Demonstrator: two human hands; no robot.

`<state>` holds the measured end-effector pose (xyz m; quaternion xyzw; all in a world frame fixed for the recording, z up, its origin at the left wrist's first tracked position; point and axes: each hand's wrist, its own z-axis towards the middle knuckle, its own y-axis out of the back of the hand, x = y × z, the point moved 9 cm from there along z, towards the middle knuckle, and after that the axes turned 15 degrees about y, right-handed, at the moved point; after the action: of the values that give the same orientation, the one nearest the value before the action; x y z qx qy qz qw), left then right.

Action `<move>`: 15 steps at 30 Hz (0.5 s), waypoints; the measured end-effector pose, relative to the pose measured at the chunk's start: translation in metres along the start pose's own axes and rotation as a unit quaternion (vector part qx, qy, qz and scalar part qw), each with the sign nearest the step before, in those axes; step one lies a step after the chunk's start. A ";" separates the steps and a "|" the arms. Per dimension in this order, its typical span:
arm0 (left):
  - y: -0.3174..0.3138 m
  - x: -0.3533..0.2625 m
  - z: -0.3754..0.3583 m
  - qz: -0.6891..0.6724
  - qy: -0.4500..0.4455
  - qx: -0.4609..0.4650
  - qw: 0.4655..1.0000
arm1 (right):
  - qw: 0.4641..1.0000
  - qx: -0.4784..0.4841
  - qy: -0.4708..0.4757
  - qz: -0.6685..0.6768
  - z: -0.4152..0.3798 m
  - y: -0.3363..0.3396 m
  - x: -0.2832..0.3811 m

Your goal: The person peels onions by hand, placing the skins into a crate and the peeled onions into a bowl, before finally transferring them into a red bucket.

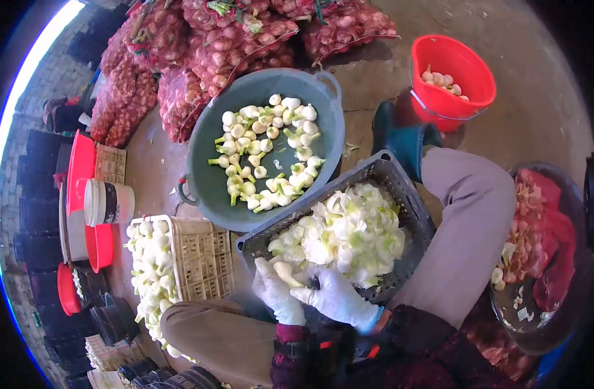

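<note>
My left hand (275, 295), in a pale glove, is closed around a white garlic bulb (286, 273). Close beside it, my right hand (341, 299), gloved too, has its fingers curled at the bulb's stem end; what they grip is hard to make out. Both hands are over the near edge of a dark plastic crate (401, 188), which holds a heap of white and greenish garlic peels (349, 227). Beyond the crate stands a wide grey-green tub (203, 139) with many peeled garlic bulbs (271, 131) in it.
Net sacks of unpeeled garlic (225, 52) lie at the back. A red bucket (449, 107) with some bulbs stands back right. On the left, a cream crate (203, 259) is heaped with peeled bulbs. A dark basin (521, 340) with skins and red netting sits right of my leg.
</note>
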<state>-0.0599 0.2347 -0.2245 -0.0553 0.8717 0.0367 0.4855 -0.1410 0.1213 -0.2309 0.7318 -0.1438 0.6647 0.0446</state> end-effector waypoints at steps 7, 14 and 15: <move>0.000 0.026 0.017 0.004 0.129 0.092 0.987 | 0.989 -0.078 0.023 0.123 0.003 0.006 -0.030; -0.028 0.031 -0.009 0.072 0.089 0.190 0.975 | 0.996 -0.034 -0.044 0.068 0.013 0.028 -0.030; -0.029 0.035 -0.009 0.027 0.119 0.206 0.971 | 0.996 -0.035 -0.047 0.066 0.017 0.036 -0.031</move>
<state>-0.0822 0.2031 -0.2497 0.0652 0.9133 -0.1375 0.3778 -0.1364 0.0872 -0.2683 0.7491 -0.2170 0.6256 0.0190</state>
